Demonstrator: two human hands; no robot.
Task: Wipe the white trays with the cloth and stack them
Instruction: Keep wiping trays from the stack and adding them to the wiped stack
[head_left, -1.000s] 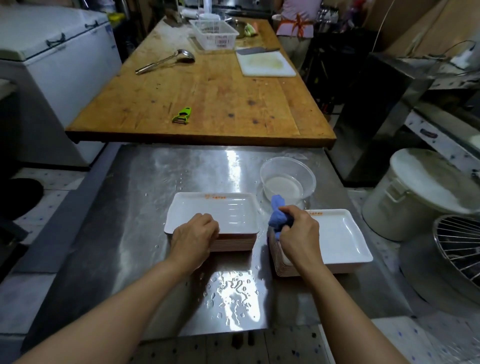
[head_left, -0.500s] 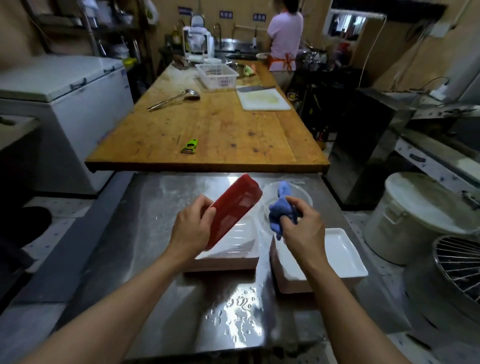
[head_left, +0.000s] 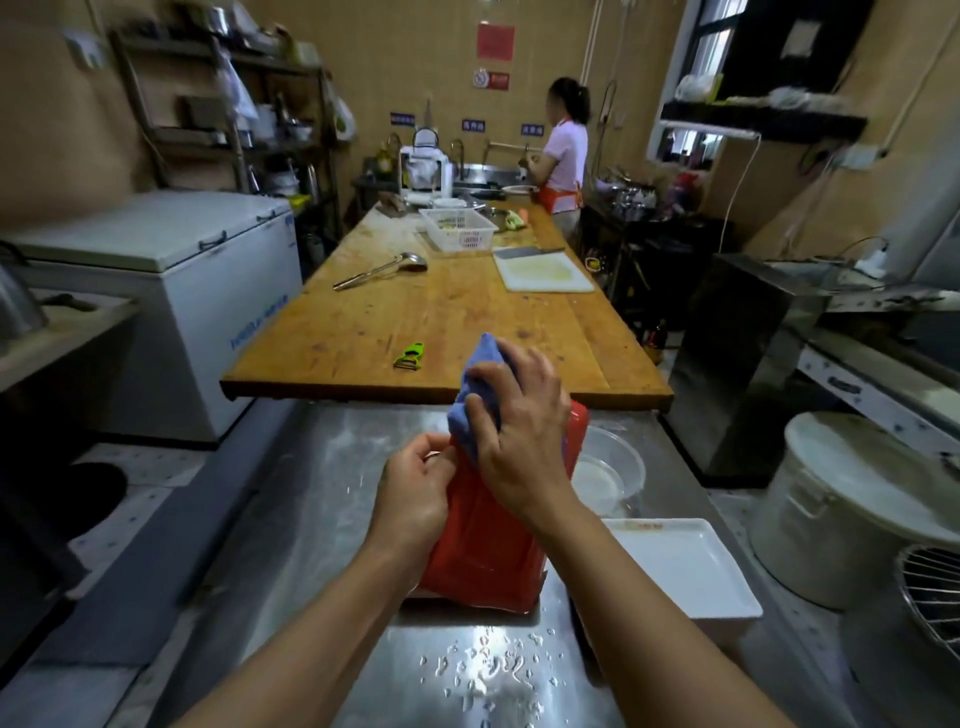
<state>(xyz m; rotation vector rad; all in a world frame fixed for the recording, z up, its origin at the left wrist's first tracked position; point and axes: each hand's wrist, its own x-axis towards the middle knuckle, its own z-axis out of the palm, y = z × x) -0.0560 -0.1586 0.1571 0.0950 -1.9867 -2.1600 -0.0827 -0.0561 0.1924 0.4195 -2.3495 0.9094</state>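
A tray stands almost upright above the steel table, its red underside (head_left: 485, 551) turned towards me; its white inside is hidden. My left hand (head_left: 415, 493) grips the tray's left edge. My right hand (head_left: 519, 431) holds the blue cloth (head_left: 475, 410) and presses it on the red underside near the top. A white tray (head_left: 691, 569) lies flat on a stack to the right. The stack behind the lifted tray is hidden.
A clear bowl with water (head_left: 610, 470) stands behind the trays. Water drops (head_left: 488, 670) lie on the steel table near me. A wooden table (head_left: 457, 322) with a green peeler (head_left: 410, 356) adjoins ahead. A white lidded pot (head_left: 852, 514) stands right. A person (head_left: 563, 150) works at the far sink.
My left hand has tipped the lifted tray further upright, red underside towards me. My right hand has brought the cloth onto that underside. The camera has tilted up.
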